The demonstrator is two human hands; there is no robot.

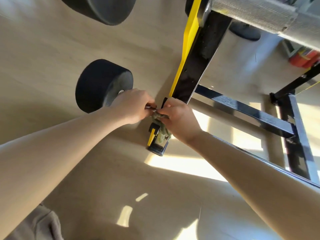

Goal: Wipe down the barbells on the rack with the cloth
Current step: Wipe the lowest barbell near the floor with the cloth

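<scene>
A low barbell with a thick black end weight (102, 84) sits on the black and yellow rack (194, 66). My left hand (135, 106) grips its metal bar (150, 108) just right of the weight. My right hand (178, 116) holds a green cloth (161, 129) bunched around the bar beside the rack's upright; part of the cloth hangs down over the rack's foot. A second barbell's knurled grey bar (256, 13) runs across the top right, and another black weight (103, 7) is at the top left.
The rack's black cross tubes (242, 108) run to the right over a pale wooden floor (52, 49) with sunlit patches. A red and orange object (304, 58) lies at the far right. A grey garment (38, 226) shows at the bottom left.
</scene>
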